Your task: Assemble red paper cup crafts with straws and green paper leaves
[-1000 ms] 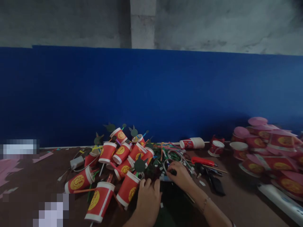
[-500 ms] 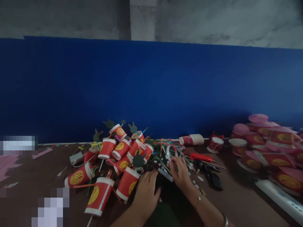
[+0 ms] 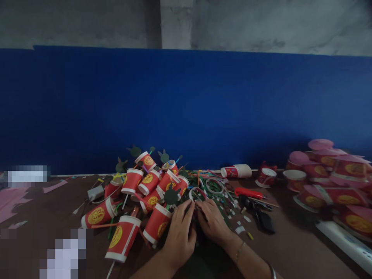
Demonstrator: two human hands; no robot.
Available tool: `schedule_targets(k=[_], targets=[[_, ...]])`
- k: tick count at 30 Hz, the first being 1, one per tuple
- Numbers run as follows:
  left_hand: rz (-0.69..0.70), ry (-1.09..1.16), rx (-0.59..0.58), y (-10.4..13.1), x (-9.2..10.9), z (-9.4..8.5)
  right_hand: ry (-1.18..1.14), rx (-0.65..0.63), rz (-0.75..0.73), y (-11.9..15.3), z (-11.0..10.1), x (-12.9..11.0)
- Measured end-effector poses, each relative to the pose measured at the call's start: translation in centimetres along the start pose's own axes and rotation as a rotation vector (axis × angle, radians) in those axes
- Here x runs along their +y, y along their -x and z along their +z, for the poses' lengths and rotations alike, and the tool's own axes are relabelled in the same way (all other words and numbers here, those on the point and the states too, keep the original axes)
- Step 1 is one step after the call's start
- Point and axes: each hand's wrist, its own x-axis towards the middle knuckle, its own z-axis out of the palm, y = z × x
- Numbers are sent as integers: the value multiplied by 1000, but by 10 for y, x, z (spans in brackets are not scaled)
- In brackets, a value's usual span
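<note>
A whitish ring (image 3: pixel 191 194), lower edge hidden, lies near a hoop (image 3: pixel 206 186)

Dim gray concrete (image 3: pixel 261 23) shows above a blue panel (image 3: pixel 186 108) behind the brown tabletop (image 3: pixel 296 244).

Dim light leaves the desk (image 3: pixel 296 248) dark, the blue wall (image 3: pixel 186 108) slightly brighter rightward, and blocky pixels cover the lower left.

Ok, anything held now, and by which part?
Can't tell: the left hand and right hand are at the near edge of a white ring; any grip is hidden.
</note>
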Motion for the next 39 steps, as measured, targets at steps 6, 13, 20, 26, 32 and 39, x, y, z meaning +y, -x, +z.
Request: schedule_targets(k=[6,13,20,26,32,39], targets=[[3,143,121,-4,4,-3,-12,27,-12,3,3,4],[-76,222,254,-3,-1,2,-8,23,-35,1,2,-2],[-79,210,279,-9,-1,-2,51,-38,-59,-3,-1,-6],[-78,195,249,-10,-1,-3,61,-20,-76,-3,-1,-7],[-87,195,208,-11,1,-3,44,2,-74,-4,-2,-9],[-65,223,205,-10,4,-4,-76,45,-22,-4,1,-13]])
